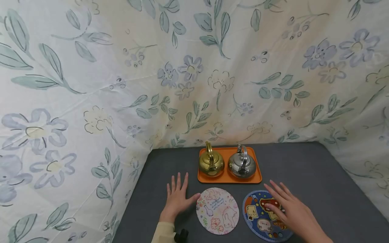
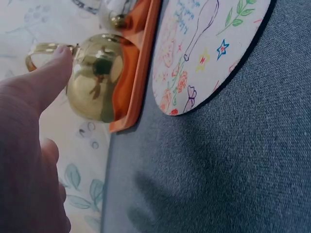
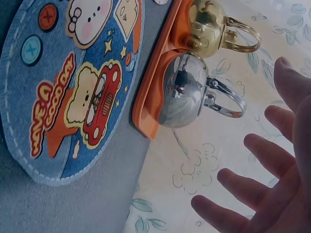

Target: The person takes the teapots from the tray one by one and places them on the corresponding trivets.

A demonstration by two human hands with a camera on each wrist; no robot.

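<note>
— Watching the fingers point(image 1: 184, 184)?
— Spread wide! On the desk point(image 1: 173, 162), the pale mat point(image 1: 217, 211) is neighboured by the left hand point(image 1: 176, 202), the blue mat point(image 1: 264, 224) partly covered by the right hand point(image 1: 293, 209)!

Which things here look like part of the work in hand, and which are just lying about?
Probably part of the work:
- white mat, beside the left hand
- blue mat, partly hidden by the right hand
- gold kettle and silver kettle, on the tray

Probably just surroundings:
- table
- floral cloth
</note>
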